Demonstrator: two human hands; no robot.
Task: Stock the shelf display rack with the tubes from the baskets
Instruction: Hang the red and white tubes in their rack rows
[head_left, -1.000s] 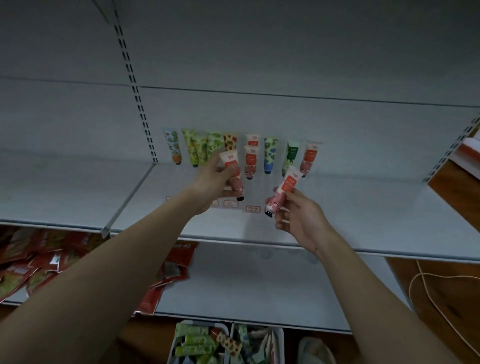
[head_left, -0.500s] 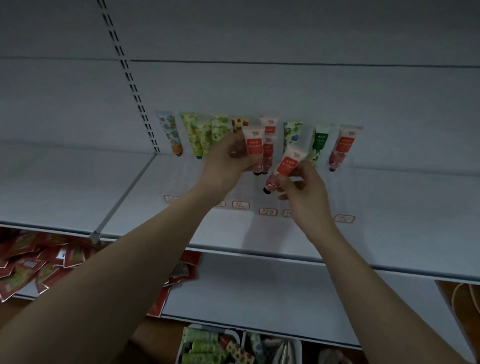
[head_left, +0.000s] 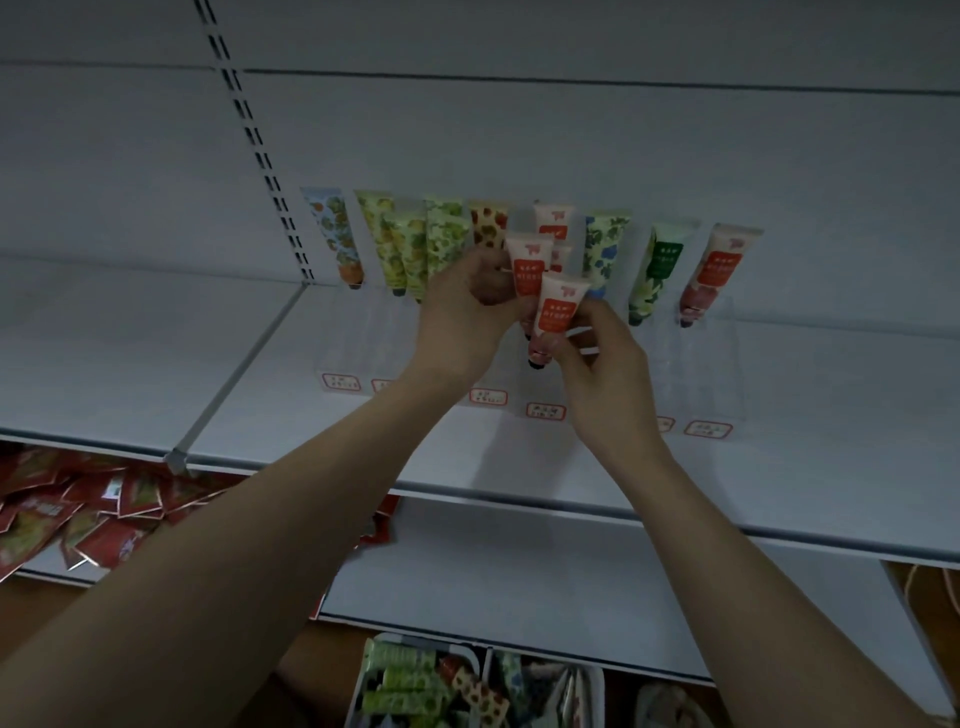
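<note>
A clear display rack (head_left: 711, 364) stands at the back of the white shelf, with a row of patterned tubes upright in its slots. My left hand (head_left: 462, 317) grips a pink-and-red tube (head_left: 529, 262) in front of the rack's middle column. Just right of it and lower, my right hand (head_left: 602, 364) holds a second pink-and-red tube (head_left: 557, 312) upright, cap down. Two matching tubes (head_left: 554, 224) stand behind them in the rack. Baskets (head_left: 415, 686) of more tubes sit at the bottom edge.
A blue-floral tube (head_left: 602, 249), a green tube (head_left: 660, 270) and a red-pink tube (head_left: 719, 270) fill the slots to the right. Red snack packets (head_left: 78, 519) lie on the lower shelf at left. A slotted upright (head_left: 260, 156) runs up the back panel.
Both hands have risen toward the rack's middle column. The right hand's tube has turned from slanted to upright and now sits close below the left hand's tube.
</note>
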